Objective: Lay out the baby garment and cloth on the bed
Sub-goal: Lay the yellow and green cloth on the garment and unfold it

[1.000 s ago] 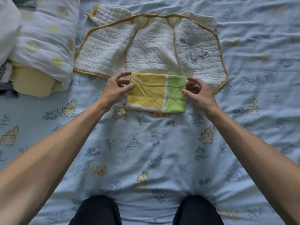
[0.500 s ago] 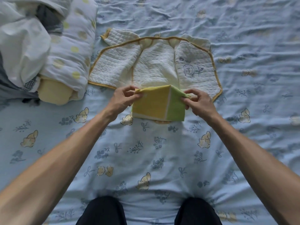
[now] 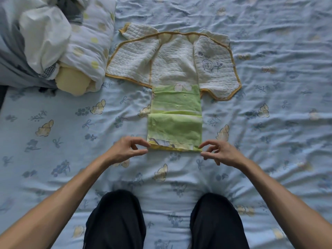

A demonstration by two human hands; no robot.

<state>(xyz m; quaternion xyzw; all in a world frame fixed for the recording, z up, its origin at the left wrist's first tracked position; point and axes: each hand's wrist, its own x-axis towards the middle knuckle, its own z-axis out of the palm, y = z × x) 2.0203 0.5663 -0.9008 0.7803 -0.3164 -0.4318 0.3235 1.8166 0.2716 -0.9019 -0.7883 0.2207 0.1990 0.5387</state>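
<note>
A white quilted baby garment (image 3: 172,62) with mustard trim lies spread open on the blue printed bed sheet (image 3: 269,123). A green cloth (image 3: 175,121) stretches flat from the garment's lower edge toward me as a long strip, with a crease across its middle. Its far end overlaps the garment. My left hand (image 3: 125,150) pinches the near left corner between thumb and forefinger. My right hand (image 3: 221,153) holds the near right corner the same way. Both corners rest low on the sheet.
A heap of bedding (image 3: 53,42), white, spotted and pale yellow, fills the far left and nearly touches the garment's left flap. My knees in dark trousers (image 3: 116,218) are at the near edge, just below the cloth.
The cloth was a folded yellow and green packet held up at the garment's lower edge. It is now unfolded toward me into a long green strip, and both hands have drawn nearer with its corners.
</note>
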